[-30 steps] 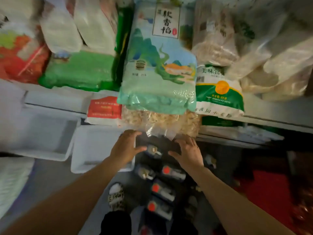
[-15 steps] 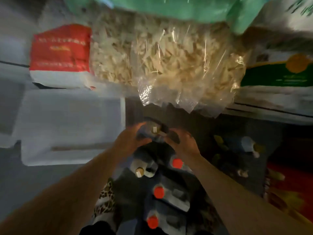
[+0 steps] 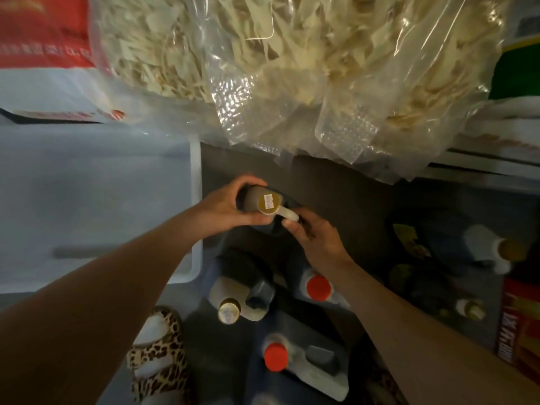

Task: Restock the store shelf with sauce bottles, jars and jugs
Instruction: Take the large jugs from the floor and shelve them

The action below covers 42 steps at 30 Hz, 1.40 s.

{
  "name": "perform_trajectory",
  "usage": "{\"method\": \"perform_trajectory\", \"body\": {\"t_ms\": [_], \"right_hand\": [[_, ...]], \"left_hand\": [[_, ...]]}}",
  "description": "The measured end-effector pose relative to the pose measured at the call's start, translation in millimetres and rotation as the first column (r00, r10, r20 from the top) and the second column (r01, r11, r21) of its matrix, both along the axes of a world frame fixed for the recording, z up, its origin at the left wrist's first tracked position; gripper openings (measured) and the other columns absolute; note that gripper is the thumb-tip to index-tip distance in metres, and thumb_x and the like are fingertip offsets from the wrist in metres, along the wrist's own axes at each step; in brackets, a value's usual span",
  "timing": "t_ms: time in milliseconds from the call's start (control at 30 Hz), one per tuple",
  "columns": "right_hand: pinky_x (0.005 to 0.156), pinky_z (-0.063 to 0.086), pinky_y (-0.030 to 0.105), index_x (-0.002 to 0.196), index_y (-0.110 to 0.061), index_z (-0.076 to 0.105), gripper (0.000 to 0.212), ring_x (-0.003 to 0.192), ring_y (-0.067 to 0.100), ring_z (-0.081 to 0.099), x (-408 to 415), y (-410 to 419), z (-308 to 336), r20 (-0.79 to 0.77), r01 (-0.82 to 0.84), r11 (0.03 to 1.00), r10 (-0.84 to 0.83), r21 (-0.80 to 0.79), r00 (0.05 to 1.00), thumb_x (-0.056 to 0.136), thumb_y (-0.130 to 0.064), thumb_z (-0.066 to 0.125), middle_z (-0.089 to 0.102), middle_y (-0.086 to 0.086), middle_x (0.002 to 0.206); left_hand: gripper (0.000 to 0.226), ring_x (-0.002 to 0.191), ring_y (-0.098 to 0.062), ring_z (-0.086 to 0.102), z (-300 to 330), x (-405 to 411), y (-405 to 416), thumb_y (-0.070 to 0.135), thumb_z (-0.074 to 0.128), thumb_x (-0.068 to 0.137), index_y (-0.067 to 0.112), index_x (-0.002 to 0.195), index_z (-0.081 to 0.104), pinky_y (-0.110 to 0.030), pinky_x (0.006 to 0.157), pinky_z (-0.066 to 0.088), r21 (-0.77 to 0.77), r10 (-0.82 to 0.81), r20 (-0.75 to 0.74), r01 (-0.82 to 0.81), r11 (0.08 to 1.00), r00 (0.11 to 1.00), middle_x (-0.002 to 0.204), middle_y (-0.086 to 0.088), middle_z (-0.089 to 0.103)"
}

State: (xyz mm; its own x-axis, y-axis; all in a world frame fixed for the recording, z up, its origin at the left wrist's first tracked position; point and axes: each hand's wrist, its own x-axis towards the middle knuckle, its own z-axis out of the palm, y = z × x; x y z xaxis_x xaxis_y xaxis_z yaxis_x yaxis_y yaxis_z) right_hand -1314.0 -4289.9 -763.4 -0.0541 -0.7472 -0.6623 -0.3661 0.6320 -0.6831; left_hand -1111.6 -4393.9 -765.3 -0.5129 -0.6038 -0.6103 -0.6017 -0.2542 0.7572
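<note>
1. I am looking steeply down from the head camera at a dim, dark grey floor [image 3: 336,200] below a store shelf.
2. In the centre of the frame, both hands meet on a dark jug with a gold cap [image 3: 268,203], which carries a small white sticker.
3. My left hand [image 3: 225,209] is curled round the jug's neck and shoulder just left of the cap; its grip is closed on the jug.
4. My right hand [image 3: 317,238] pinches the jug's pale handle just right of the cap; that grip is also closed on the jug.
5. I cannot tell whether the jug stands on the floor or is lifted.
6. Below the hands, lower centre, more jugs stand close together: a second gold-capped jug [image 3: 229,312] and two with red caps [image 3: 318,287] [image 3: 275,356].
7. At the right edge, further bottles [image 3: 491,249] sit in shadow, too dim to make out, with a red carton [image 3: 523,320] beside them.
8. Across the top of the frame, clear plastic bags of pale dried strips [image 3: 292,68] overhang the white shelf edge [image 3: 482,162].
9. A red and white package [image 3: 43,39] fills the upper left; a green package [image 3: 517,74] shows at the upper right.
10. A white plastic bin [image 3: 195,200] occupies the left middle.
11. A leopard-print slipper [image 3: 159,355] shows at the lower left.
</note>
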Motion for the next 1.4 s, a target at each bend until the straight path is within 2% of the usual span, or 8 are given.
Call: {"method": "perform_trajectory", "body": {"t_ms": [167, 367, 600, 733, 833, 1067, 1167, 1400], "right_hand": [[0.075, 0.047, 0.017, 0.116, -0.024, 0.066, 0.026, 0.091, 0.008, 0.061, 3, -18, 13, -0.074, 0.078, 0.992, -0.086, -0.102, 0.994, 0.098, -0.04, 0.058, 0.066, -0.006, 0.098], [0.067, 0.044, 0.018, 0.11, -0.027, 0.063, 0.021, 0.084, 0.005, 0.059, 8, -11, 78, -0.088, 0.006, 0.996, -0.014, -0.086, 0.996, 0.098, -0.043, 0.055, 0.063, -0.009, 0.092], [0.07, 0.044, 0.027, 0.103, -0.024, 0.064, 0.034, 0.081, 0.005, 0.059, 10, -14, 232, -0.214, -0.12, 0.963, 0.068, -0.241, 0.974, 0.095, -0.054, 0.052, 0.065, -0.007, 0.09], [0.077, 0.052, 0.042, 0.108, -0.017, 0.067, 0.062, 0.092, 0.028, 0.067, 7, -16, 345, -0.37, -0.207, 0.918, 0.072, -0.339, 0.926, 0.088, -0.067, 0.038, 0.073, 0.007, 0.097], [0.072, 0.05, 0.044, 0.101, -0.015, 0.065, 0.052, 0.093, 0.041, 0.065, -2, -15, 425, -0.487, -0.219, 0.893, -0.001, -0.393, 0.873, 0.094, -0.062, 0.043, 0.072, 0.015, 0.096], [0.07, 0.04, 0.042, 0.095, -0.016, 0.057, 0.05, 0.093, 0.044, 0.062, -40, 2, 623, -0.62, -0.171, 0.814, -0.268, -0.555, 0.738, 0.097, -0.061, 0.036, 0.069, 0.019, 0.097], [0.068, 0.038, 0.042, 0.089, -0.016, 0.056, 0.046, 0.095, 0.045, 0.06, -66, 5, 707, -0.589, -0.154, 0.73, -0.388, -0.666, 0.709, 0.098, -0.058, 0.04, 0.069, 0.02, 0.096], [0.071, 0.041, 0.042, 0.084, -0.017, 0.06, 0.044, 0.097, 0.042, 0.061, -133, 10, 891, -0.487, -0.149, 0.539, -0.565, -0.829, 0.666, 0.101, -0.054, 0.043, 0.072, 0.016, 0.1]], "left_hand": [[0.06, 0.12, -0.008, 0.048, 13, -5, -3, 0.045, 0.072, 0.083, 0.038, 0.135, 0.043, -0.024, 0.092, 0.043, 0.012, 0.069, 0.022, -0.069, 0.998, 0.997, 0.133, 0.011, 0.051], [0.065, 0.118, -0.007, 0.053, 81, 5, 16, 0.048, 0.076, 0.074, 0.038, 0.132, 0.047, -0.022, 0.092, 0.045, 0.033, 0.19, -0.006, -0.189, 0.981, 0.982, 0.129, 0.013, 0.056], [0.065, 0.113, -0.005, 0.056, 235, 11, 42, 0.058, 0.072, 0.069, 0.04, 0.129, 0.052, -0.03, 0.095, 0.048, 0.059, 0.364, -0.077, -0.36, 0.931, 0.928, 0.125, 0.014, 0.059], [0.07, 0.116, -0.011, 0.058, 341, 3, 44, 0.073, 0.069, 0.063, 0.047, 0.126, 0.052, -0.041, 0.102, 0.048, 0.075, 0.43, -0.103, -0.424, 0.902, 0.897, 0.127, 0.012, 0.06], [0.059, 0.111, -0.01, 0.062, 423, -12, 41, 0.08, 0.07, 0.06, 0.056, 0.112, 0.055, -0.044, 0.101, 0.05, 0.023, 0.423, -0.141, -0.424, 0.905, 0.895, 0.118, 0.016, 0.065], [0.071, 0.102, -0.011, 0.065, 624, -69, 31, 0.081, 0.068, 0.055, 0.042, 0.114, 0.058, -0.042, 0.094, 0.053, -0.288, 0.242, -0.239, -0.307, 0.907, 0.94, 0.108, 0.015, 0.069], [0.077, 0.106, -0.008, 0.065, 709, -91, 31, 0.06, 0.085, 0.054, 0.043, 0.122, 0.053, -0.036, 0.093, 0.053, -0.433, 0.095, -0.277, -0.213, 0.876, 0.956, 0.11, 0.019, 0.067], [0.106, 0.115, -0.013, 0.059, 889, -147, 35, 0.038, 0.095, 0.054, 0.035, 0.143, 0.037, -0.033, 0.095, 0.049, -0.82, -0.119, -0.179, -0.081, 0.567, 0.977, 0.13, 0.01, 0.06]]}}
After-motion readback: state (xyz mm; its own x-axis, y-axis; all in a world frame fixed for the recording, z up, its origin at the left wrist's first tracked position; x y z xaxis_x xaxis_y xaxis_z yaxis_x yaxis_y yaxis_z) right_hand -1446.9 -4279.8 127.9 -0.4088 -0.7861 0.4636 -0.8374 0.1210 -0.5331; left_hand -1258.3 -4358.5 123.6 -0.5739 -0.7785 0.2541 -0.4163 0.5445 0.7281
